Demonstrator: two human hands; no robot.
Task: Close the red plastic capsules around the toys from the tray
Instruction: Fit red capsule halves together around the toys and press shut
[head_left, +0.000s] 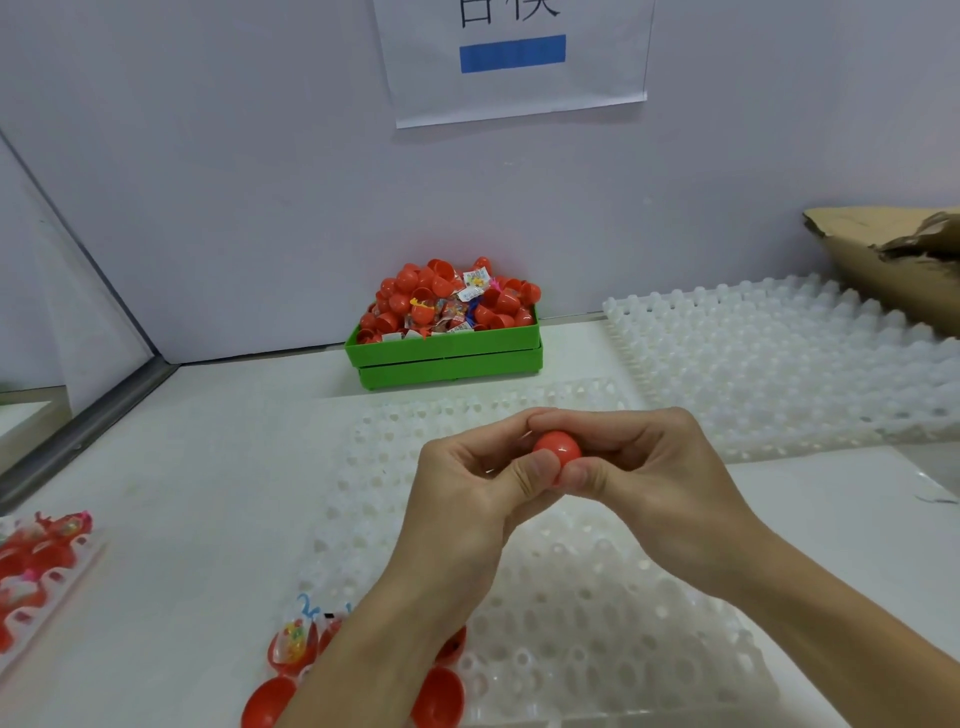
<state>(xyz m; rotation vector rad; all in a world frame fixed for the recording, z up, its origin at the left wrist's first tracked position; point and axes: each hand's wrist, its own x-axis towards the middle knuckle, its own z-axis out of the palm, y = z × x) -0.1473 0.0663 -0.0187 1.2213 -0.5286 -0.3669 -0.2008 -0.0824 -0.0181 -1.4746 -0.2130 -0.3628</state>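
Head view: a red capsule held above the white dimpled tray, pinched between the curled fingers of the left hand and right hand. Step, as judged: pressing the halves closed. Next: seat it, then take parts from the green bin near the wall.

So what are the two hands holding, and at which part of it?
Both hands, left hand and right hand, pinch one red capsule from opposite sides, thumbs below, fingertips over its top.

A glossy red capsule sits pinched above the white dimpled tray.
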